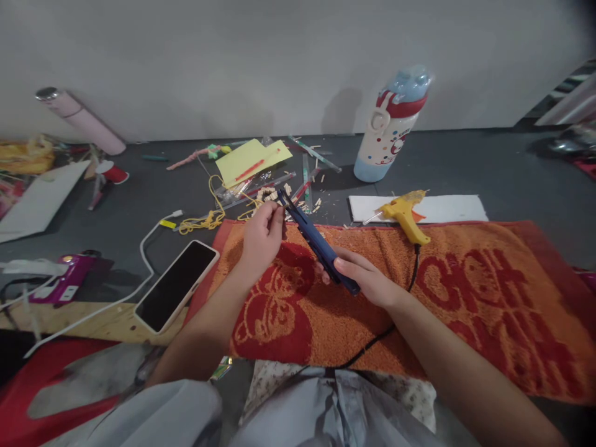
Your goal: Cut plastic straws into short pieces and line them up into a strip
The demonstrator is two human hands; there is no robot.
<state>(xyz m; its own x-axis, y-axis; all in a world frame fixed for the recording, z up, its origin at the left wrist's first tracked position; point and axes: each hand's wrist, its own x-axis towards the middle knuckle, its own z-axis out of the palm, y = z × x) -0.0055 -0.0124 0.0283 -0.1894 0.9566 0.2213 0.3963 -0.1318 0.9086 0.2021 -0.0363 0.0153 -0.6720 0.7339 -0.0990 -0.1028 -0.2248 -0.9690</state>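
Observation:
My right hand [356, 273] is wrapped round the handles of a dark blue plier-like tool [316, 242], which points up and to the left over an orange and red towel [363, 316]. The tool's tip lies close to my left hand [265, 233]. The fingers of my left hand are pinched together beside that tip; whatever they hold is too small to make out. Short pale pieces [316, 203] lie scattered on the dark table just beyond the tool's tip.
A yellow glue gun [406, 214] rests on a white board [456, 208] at right. Behind stands a white and blue bottle [391, 130]. A phone [177, 285] lies at left near a white cable [146, 248]. Yellow paper [246, 158] and plastic tubes [316, 154] lie at the back.

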